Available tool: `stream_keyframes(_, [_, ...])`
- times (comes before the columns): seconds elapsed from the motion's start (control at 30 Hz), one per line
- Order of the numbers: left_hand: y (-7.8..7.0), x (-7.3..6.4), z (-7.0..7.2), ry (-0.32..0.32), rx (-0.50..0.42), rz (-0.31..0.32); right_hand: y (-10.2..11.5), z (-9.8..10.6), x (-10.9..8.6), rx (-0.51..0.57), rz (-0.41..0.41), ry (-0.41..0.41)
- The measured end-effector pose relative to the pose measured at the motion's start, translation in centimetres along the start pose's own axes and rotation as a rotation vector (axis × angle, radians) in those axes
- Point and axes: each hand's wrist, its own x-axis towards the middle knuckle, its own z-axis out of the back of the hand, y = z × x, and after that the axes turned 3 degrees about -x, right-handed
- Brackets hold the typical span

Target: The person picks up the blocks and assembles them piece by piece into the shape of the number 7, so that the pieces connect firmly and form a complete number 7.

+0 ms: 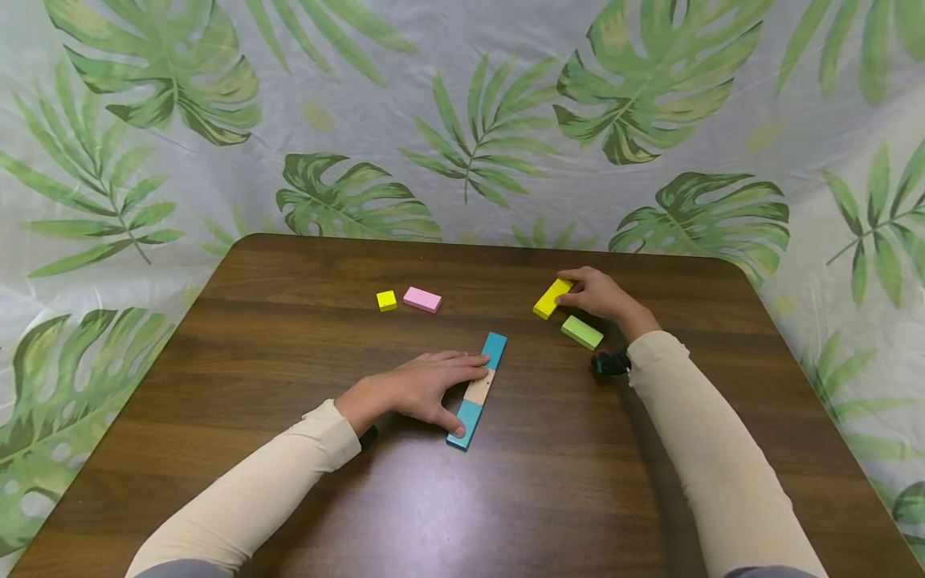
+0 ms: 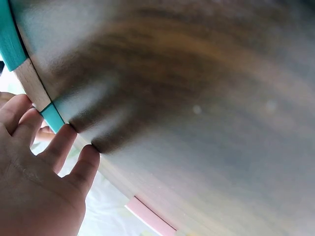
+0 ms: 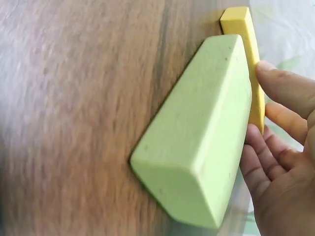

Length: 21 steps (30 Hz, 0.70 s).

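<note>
A narrow row of blocks lies flat on the table, with a plain wooden block (image 1: 478,387) between two blue blocks, the near one (image 1: 468,417) and the far one (image 1: 495,345). My left hand (image 1: 426,387) is spread beside this row, its thumb on the near blue block and its index finger by the far one. At the back right, my right hand (image 1: 601,294) grips a yellow block (image 1: 549,300) between thumb and fingers. Close below that hand lies a light green block (image 1: 582,332), large in the right wrist view, where it partly covers the yellow block (image 3: 254,64).
A small yellow block (image 1: 386,300) and a pink block (image 1: 422,299) lie side by side toward the back left. The brown wooden table (image 1: 303,321) ends at a leaf-patterned cloth (image 1: 491,201) behind it.
</note>
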Motion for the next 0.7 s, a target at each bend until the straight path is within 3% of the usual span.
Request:
stream_keyframes(0.5, [0.0, 0.1, -0.2, 0.003, 0.003, 0.001, 1.6, -0.9, 0.9, 0.069, -0.017, 0.024])
stream_keyframes(0.7, [0.0, 0.1, 0.0, 0.001, 0.006, -0.001, 2.6, -1.2, 1.3, 0.063, 0.017, 0.025])
